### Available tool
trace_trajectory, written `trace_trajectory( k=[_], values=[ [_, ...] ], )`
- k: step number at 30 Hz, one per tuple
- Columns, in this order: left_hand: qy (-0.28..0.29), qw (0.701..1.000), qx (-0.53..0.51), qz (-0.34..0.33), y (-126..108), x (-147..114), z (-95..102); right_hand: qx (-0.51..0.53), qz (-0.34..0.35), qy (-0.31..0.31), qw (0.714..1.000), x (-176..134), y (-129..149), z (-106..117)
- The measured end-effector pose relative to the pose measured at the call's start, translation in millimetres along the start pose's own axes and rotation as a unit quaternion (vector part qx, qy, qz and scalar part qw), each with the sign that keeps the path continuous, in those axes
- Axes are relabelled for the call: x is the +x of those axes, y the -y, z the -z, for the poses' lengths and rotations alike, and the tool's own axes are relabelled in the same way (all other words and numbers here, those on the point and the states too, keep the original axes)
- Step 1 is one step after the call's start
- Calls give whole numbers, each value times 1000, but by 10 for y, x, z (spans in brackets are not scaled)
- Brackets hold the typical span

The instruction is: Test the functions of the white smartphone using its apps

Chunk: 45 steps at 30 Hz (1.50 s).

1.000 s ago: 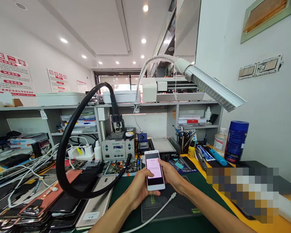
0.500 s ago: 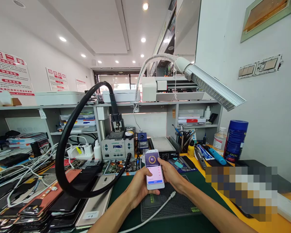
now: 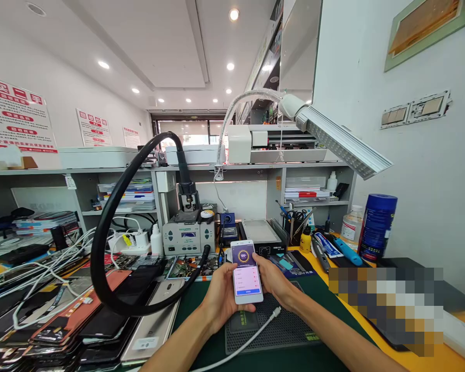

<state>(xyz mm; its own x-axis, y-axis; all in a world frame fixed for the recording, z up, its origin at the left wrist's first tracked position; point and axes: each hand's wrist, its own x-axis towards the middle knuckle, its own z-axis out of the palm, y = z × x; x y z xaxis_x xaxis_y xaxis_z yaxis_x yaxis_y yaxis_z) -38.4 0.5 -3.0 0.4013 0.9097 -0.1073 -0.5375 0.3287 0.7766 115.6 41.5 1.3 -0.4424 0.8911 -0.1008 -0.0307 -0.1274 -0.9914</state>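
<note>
Nearest me, a white cable comes in from the tabletop's near edge and lies across a dark mat. Toward the near left corner I have stacked phone parts. Around mid-tabletop, above the mat, is the white phone, screen lit with a purple ring panel and a blue bar. My left hand has its fingers curled under it, thumb along its left edge; my right hand has its fingers closed against its right edge. A blue can stands toward the right edge; along the far edge sits a grey station.
</note>
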Motion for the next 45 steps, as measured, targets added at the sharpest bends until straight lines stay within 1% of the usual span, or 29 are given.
trace_trajectory(
  k=[4, 7, 11, 16, 21, 26, 30, 34, 41, 45],
  values=[
    [0, 1000, -3, -5, -19, -12, -23, 11, -1, 3, 1000, 11, 0, 0],
    [-2, 1000, -11, -2, -29, -12, -32, 7, 21, 6, 1000, 3, 15, 2],
    [13, 1000, -18, -7, -24, -1, -14, -35, 44, 40, 998, -24, 49, 18],
    [15, 1000, -15, -6, -15, 1, 7, -53, 45, 58, 996, -49, 75, 32],
    [6, 1000, -13, -1, -34, -26, -31, -51, 39, 61, 996, -49, 76, 41],
    [9, 1000, -21, 2, -51, -40, -48, -12, 13, 48, 999, -48, 96, 48],
    [14, 1000, -23, 1, -55, -36, -41, 26, 4, 68, 997, -76, 140, 35],
    [16, 1000, -22, -1, -56, -39, -40, 39, 5, 80, 996, -104, 184, 16],
    [18, 999, -39, -3, -54, -38, -37, 29, -7, 61, 998, -88, 171, 19],
    [17, 999, -46, -6, -47, -30, -35, 1, 15, 70, 997, -79, 144, 36]
  ],
)
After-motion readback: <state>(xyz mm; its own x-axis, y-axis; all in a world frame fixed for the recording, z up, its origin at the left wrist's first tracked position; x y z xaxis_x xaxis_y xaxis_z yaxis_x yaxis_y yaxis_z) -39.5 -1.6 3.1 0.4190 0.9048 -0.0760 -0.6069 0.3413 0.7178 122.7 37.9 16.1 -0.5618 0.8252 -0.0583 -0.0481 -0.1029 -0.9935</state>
